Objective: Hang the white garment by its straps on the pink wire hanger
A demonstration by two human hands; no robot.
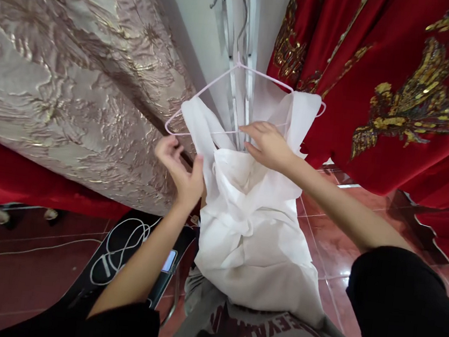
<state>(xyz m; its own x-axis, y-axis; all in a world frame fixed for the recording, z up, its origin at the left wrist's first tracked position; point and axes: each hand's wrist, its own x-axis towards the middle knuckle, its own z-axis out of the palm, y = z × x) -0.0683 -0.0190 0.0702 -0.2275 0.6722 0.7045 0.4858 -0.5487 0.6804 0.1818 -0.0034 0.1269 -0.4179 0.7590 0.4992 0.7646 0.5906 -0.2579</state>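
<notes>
A white garment [251,220] hangs from a pale pink wire hanger [213,83] whose hook sits on a white rail at the top centre. My left hand [182,166] pinches the garment's left strap just below the hanger's left end. My right hand [268,143] rests on the hanger's lower bar, fingers curled over the white fabric by the right strap. The cloth falls in folds down to my chest.
A pale gold brocade garment [68,75] hangs at the left, red garments with gold sequin embroidery [412,87] at the right. Below left, a black chair [124,265] carries a coiled white cable [120,248] and a phone. The floor is red tile [321,244].
</notes>
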